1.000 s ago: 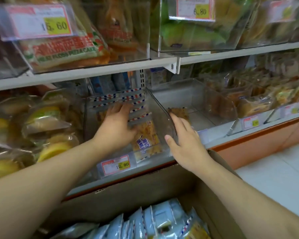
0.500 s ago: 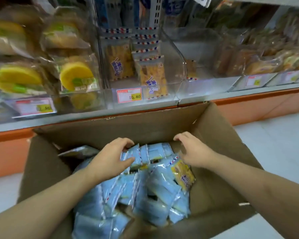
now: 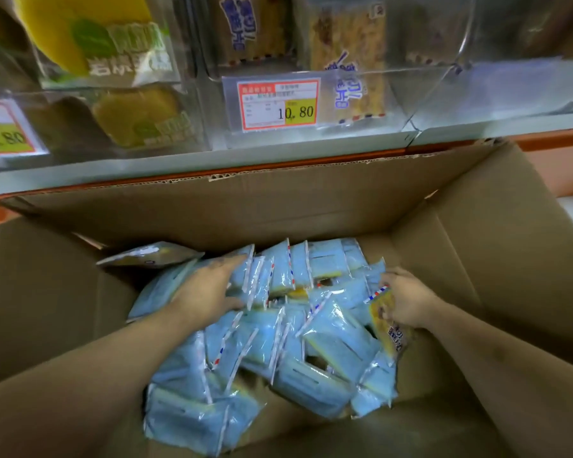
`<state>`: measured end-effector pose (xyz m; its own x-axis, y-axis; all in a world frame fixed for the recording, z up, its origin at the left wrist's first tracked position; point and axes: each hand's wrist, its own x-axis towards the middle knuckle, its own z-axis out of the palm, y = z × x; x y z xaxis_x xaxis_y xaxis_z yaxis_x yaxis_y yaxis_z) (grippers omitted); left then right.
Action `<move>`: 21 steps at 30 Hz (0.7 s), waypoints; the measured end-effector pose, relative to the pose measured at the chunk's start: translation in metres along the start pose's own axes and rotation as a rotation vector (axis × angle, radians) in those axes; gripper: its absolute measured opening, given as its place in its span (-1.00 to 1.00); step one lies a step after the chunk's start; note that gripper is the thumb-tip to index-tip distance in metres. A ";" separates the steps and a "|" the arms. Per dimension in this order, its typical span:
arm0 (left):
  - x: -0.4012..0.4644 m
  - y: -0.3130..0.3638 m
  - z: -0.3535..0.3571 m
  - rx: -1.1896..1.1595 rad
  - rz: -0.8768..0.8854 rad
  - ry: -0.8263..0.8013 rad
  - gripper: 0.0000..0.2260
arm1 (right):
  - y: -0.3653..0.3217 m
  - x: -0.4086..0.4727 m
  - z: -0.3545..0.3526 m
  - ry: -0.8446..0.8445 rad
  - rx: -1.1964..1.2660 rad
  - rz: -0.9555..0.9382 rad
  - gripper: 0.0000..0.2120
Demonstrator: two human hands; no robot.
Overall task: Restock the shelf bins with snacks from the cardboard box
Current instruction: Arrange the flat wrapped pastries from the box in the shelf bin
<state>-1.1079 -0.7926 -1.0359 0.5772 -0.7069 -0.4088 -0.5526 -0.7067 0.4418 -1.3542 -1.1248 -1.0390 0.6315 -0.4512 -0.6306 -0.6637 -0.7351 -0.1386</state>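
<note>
You are reaching both hands into the cardboard box (image 3: pixel 311 206), which is standing just below the clear shelf bin (image 3: pixel 311 140) carrying the 10.80 price tag (image 3: pixel 279 104). Inside the box, the blue snack packets (image 3: pixel 278 332) are lying in a loose, slanting heap, and a few matching packets are already showing behind the bin's front wall, above the tag.

Your left hand (image 3: pixel 209 290) is lying over the far-left part of the heap, fingers (image 3: pixel 232 264) stretched almost straight along a row of upright packets with the thumb tucked underneath — pressing and gathering, by the look of it, not yet clamped round anything. Your right hand (image 3: pixel 407 300) is at the right side of the box with its fingers curled onto the yellow-faced packet (image 3: pixel 389 325), pinching its top edge.

The risks from here are mostly about slippery film. If you are lifting a row with a flat left hand, the outer packets are likely to fan out and drop back into the box or over its rim to the floor. The right-hand pinch is only on a sealed edge — pulling hard could drag neighbouring packets along or tear the seam. The box's far flap is standing right under the shelf lip, so an armful rising steeply could catch on it and spill. The bin's mouth also looks narrow; an oversized bundle may jam there.
</note>
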 end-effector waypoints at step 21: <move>-0.124 0.145 -0.191 -1.053 0.136 -0.168 -0.70 | -0.098 -0.189 -0.220 0.188 0.441 -0.366 -0.83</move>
<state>-1.1448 -0.8020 -0.7689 0.4155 -0.8293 -0.3737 0.2369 -0.2980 0.9247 -1.3200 -1.0793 -0.7381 0.8835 -0.3200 -0.3420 -0.4684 -0.5986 -0.6499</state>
